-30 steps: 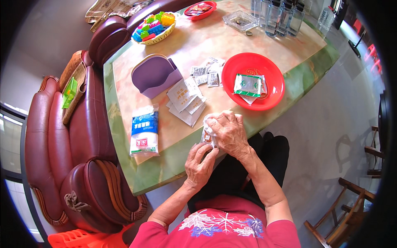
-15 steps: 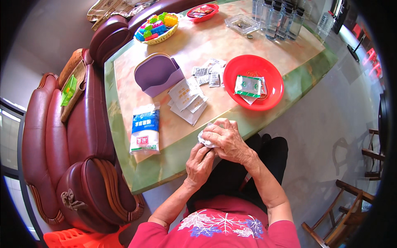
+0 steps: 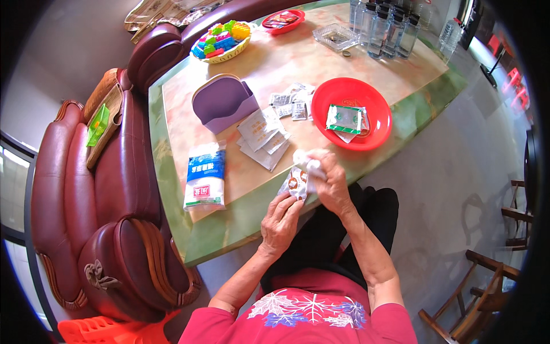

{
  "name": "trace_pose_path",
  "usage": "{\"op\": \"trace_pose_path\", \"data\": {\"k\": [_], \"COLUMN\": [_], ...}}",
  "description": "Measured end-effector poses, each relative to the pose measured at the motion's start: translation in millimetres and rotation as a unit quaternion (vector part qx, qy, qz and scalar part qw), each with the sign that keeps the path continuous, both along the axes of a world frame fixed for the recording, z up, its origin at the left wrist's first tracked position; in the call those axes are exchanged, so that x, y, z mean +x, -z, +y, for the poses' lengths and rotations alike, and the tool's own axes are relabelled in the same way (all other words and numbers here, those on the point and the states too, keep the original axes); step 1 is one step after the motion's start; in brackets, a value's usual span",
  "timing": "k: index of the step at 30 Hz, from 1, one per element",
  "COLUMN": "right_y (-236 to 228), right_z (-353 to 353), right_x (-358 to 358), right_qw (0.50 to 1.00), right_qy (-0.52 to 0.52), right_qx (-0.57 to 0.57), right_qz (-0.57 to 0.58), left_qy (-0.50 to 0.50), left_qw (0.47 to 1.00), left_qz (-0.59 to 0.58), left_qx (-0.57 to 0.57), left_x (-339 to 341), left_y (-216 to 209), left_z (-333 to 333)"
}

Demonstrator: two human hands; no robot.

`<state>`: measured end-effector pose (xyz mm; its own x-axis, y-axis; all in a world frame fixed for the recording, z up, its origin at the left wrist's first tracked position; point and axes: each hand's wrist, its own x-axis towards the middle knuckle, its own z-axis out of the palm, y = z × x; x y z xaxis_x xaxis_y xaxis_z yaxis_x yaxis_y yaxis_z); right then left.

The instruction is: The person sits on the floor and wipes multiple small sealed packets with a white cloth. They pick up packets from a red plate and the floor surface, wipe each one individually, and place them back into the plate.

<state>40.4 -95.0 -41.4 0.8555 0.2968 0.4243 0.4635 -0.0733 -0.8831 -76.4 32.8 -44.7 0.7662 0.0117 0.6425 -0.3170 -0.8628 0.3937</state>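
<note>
My left hand [image 3: 279, 226] pinches the lower edge of a small white sachet with round brown prints [image 3: 295, 181], over the table's front edge. Closed around a crumpled white tissue-like wad [image 3: 310, 165], my right hand [image 3: 333, 186] is right beside the sachet and a little blurred by motion. I cannot tell whether the wad touches the sachet. Beyond my hands lie several flat paper packets [image 3: 262, 137]. A red plate [image 3: 382, 119], holding a green-edged packet [image 3: 344, 118] on top of others, stands to the right of them.
A purple holder [image 3: 224, 103], small clear sachets [image 3: 298, 110] and a blue-and-white bag [image 3: 205, 178] are on the table. Farther back are a basket of toy blocks [image 3: 222, 41], a red dish [image 3: 283, 22], a clear tray [image 3: 336, 35] and several bottles [image 3: 380, 34]. Wooden chairs [image 3: 470, 298] stand right.
My right hand has moved up and right, away from my left, with the white wad. The brown-printed sachet in my left hand now shows. The view has shifted slightly.
</note>
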Motion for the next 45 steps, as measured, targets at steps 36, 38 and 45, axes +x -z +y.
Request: {"op": "trace_pose_path", "data": {"k": [36, 38, 45], "right_y": [-2.1, 0.8, -0.4], "right_z": [25.4, 27.9, 17.0], "right_x": [-32.6, -29.7, -47.1], "right_qw": [0.946, 0.94, 0.965], "right_qy": [0.066, 0.103, -0.044], "right_qx": [-0.266, -0.272, -0.164], "right_qz": [-0.172, -0.178, -0.202], "left_qy": [-0.056, -0.053, -0.03], "left_qw": [0.816, 0.819, 0.823], "left_qz": [0.259, 0.255, 0.209], "left_qx": [-0.513, -0.511, -0.527], "left_x": [17.7, 18.7, 17.7], "left_y": [-18.4, -17.6, -11.2], "left_z": [22.0, 22.2, 25.3]}}
